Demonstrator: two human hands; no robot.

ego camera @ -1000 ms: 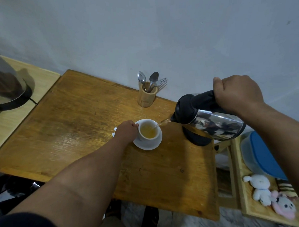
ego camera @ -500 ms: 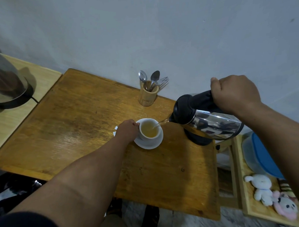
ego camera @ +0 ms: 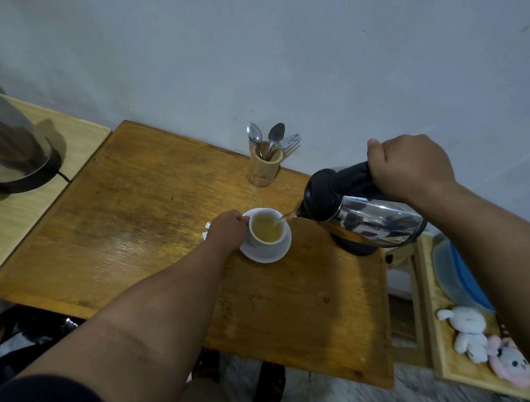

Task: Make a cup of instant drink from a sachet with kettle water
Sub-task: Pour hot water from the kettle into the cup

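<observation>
While right hand [ego camera: 411,167] grips tilted steel kettle [ego camera: 370,217] handle, water streams into white cup [ego camera: 266,229]; left hand [ego camera: 227,230] fingers curled round cup, on saucer [ego camera: 269,253].

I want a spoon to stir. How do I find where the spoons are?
Look at the brown wooden table against the wall. At its back edge, behind the white cup on its saucer, stands a small wooden holder. It alone has spoons and a fork sticking up.
</observation>
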